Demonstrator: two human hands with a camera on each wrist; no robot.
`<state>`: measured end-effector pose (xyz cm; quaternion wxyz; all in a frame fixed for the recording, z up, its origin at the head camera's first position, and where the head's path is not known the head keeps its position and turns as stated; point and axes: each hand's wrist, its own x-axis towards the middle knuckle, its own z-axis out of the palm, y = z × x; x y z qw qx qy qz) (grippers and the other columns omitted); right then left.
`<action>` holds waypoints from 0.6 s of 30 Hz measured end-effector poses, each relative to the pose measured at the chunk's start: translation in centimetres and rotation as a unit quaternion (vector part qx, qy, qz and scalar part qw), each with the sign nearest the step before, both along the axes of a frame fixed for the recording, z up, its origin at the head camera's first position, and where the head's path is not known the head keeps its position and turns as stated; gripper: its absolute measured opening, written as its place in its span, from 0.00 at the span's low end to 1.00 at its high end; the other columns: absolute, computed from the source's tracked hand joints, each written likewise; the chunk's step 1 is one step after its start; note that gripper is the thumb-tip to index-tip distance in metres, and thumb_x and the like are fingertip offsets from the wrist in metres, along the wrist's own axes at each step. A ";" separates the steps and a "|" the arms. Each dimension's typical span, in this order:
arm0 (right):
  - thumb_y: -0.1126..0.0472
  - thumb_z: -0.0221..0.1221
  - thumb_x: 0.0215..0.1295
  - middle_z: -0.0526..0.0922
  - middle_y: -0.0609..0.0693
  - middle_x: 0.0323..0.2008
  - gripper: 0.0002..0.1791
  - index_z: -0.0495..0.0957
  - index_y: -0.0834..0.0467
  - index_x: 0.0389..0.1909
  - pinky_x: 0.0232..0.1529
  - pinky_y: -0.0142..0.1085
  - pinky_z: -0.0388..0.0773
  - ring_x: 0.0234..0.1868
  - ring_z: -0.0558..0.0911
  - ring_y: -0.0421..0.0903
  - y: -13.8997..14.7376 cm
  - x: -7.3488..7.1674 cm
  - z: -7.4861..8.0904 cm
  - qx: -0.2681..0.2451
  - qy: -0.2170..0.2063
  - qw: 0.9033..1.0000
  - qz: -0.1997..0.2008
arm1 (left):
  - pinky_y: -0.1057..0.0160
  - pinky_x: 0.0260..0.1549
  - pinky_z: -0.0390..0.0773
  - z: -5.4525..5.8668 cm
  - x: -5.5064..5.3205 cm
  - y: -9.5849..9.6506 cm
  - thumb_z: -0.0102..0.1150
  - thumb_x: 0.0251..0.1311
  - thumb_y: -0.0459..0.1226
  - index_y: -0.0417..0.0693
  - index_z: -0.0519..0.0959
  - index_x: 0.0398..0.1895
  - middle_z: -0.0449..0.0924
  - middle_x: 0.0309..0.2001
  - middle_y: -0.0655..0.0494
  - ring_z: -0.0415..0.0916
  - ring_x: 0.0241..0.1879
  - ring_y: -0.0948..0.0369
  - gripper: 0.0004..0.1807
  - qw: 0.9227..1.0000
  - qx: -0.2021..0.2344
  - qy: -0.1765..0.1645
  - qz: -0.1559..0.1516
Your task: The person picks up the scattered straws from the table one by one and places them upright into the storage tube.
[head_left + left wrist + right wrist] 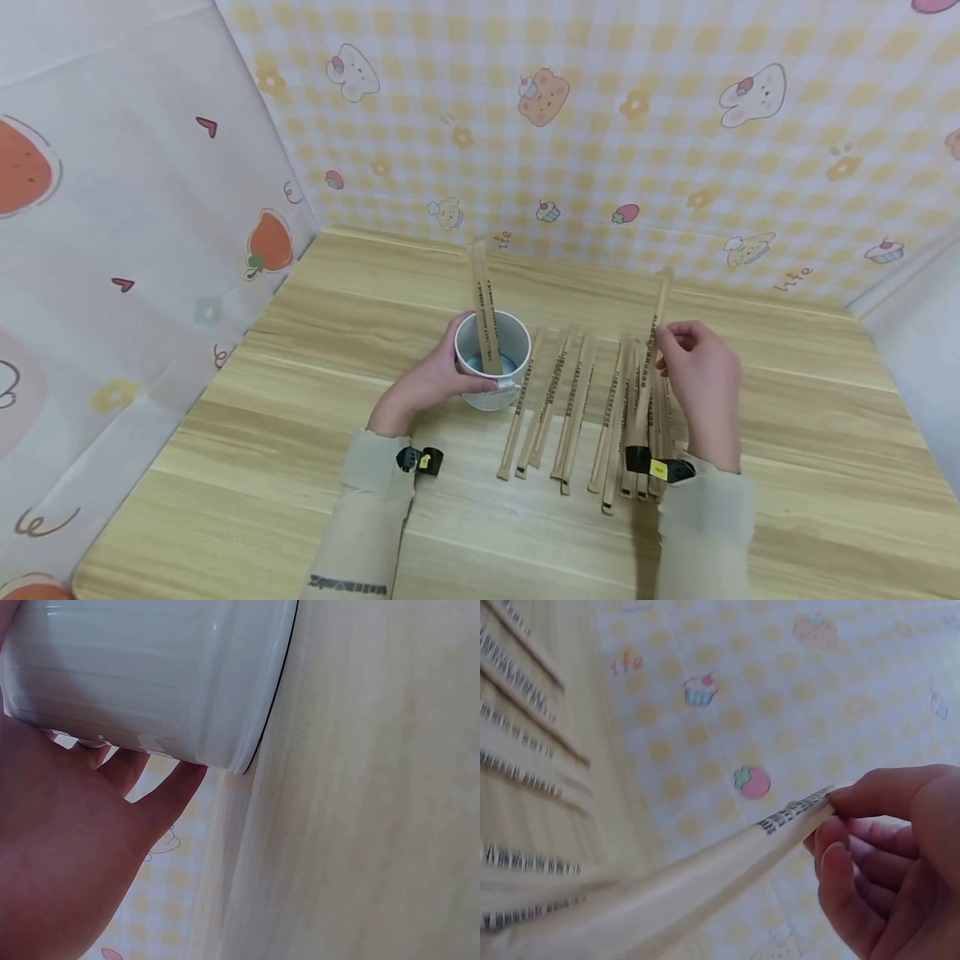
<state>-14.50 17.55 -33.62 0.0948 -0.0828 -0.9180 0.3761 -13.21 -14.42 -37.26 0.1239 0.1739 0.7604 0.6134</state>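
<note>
My left hand (442,367) grips a white mug (491,398), with the thumb along its near side and the fingers round its left. In the left wrist view, the fingers curve along the mug's wall (150,682) close to its base. Two paper-wrapped straws (483,308) lean inside the mug and stick out above its rim. My right hand (701,375) pinches another paper-wrapped straw (651,367) between thumb and forefinger, tilted above the others. The right wrist view shows this straw (705,874) stretching from the fingertips towards the lower left.
Several more paper-wrapped straws (570,408) lie roughly side by side on the wooden table (285,467), between the mug and my right hand. Behind stands a yellow checked backdrop (600,150); a white printed sheet (165,200) closes off the left side.
</note>
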 end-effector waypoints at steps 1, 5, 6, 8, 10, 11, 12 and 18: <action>0.45 0.49 0.61 0.81 0.53 0.28 0.19 0.76 0.57 0.39 0.19 0.30 0.73 0.20 0.78 0.43 -0.3 -0.1 0.2 -0.013 0.007 1.000 -0.004 | 0.45 0.55 0.60 0.0 0.0 0.0 0.69 0.38 0.30 0.49 0.42 0.66 0.56 0.60 0.45 0.58 0.56 0.47 0.55 1.000 0.001 0.000 0.001; 0.43 0.52 0.59 0.81 0.51 0.27 0.20 0.76 0.55 0.38 0.20 0.28 0.74 0.20 0.78 0.41 -1.6 -0.3 0.9 -0.063 0.047 0.997 -0.013 | 0.45 0.55 0.60 -0.1 0.0 -0.1 0.69 0.38 0.30 0.49 0.42 0.66 0.55 0.60 0.45 0.58 0.56 0.47 0.55 1.000 0.003 0.000 0.002; 0.42 0.52 0.58 0.81 0.50 0.27 0.20 0.76 0.55 0.38 0.19 0.27 0.74 0.20 0.79 0.41 -1.9 -0.3 1.1 -0.068 0.058 0.996 -0.016 | 0.45 0.55 0.60 -0.1 0.0 -0.2 0.69 0.38 0.31 0.49 0.42 0.66 0.55 0.60 0.45 0.58 0.56 0.47 0.55 1.000 0.003 0.001 0.002; 0.41 0.52 0.58 0.81 0.49 0.26 0.20 0.77 0.54 0.37 0.19 0.27 0.73 0.19 0.78 0.40 -2.5 -0.3 1.5 -0.081 0.085 0.993 -0.019 | 0.45 0.55 0.60 -0.2 0.0 -0.2 0.69 0.38 0.31 0.49 0.42 0.66 0.55 0.60 0.45 0.57 0.57 0.47 0.55 1.000 0.003 0.002 0.002; 0.42 0.53 0.57 0.81 0.49 0.24 0.19 0.77 0.54 0.36 0.19 0.26 0.73 0.19 0.78 0.40 -3.0 -0.3 2.0 -0.098 0.117 0.988 -0.020 | 0.45 0.55 0.60 -0.2 0.0 -0.2 0.69 0.38 0.31 0.50 0.42 0.67 0.56 0.60 0.45 0.57 0.57 0.47 0.55 1.000 0.005 0.002 0.000; 0.43 0.54 0.57 0.81 0.49 0.24 0.19 0.77 0.55 0.36 0.19 0.27 0.73 0.19 0.78 0.40 -3.3 -0.2 2.2 -0.112 0.134 0.984 -0.020 | 0.44 0.55 0.60 -0.2 0.0 -0.2 0.69 0.38 0.31 0.50 0.42 0.67 0.55 0.60 0.45 0.57 0.57 0.47 0.55 1.000 0.007 0.003 -0.001; 0.45 0.55 0.57 0.81 0.49 0.24 0.17 0.77 0.55 0.35 0.20 0.27 0.74 0.19 0.78 0.40 -3.6 -0.2 2.4 -0.131 0.152 0.979 -0.018 | 0.45 0.55 0.60 -0.2 0.0 -0.2 0.69 0.38 0.31 0.51 0.42 0.67 0.56 0.60 0.45 0.57 0.57 0.47 0.55 1.000 0.008 0.003 -0.002; 0.58 0.59 0.56 0.82 0.53 0.28 0.13 0.77 0.66 0.34 0.28 0.30 0.78 0.22 0.80 0.44 -5.3 0.3 3.8 -0.250 0.270 0.930 0.021 | 0.46 0.55 0.60 -0.2 0.0 -0.1 0.70 0.38 0.31 0.51 0.43 0.66 0.56 0.60 0.46 0.58 0.57 0.48 0.55 1.000 0.009 0.001 -0.002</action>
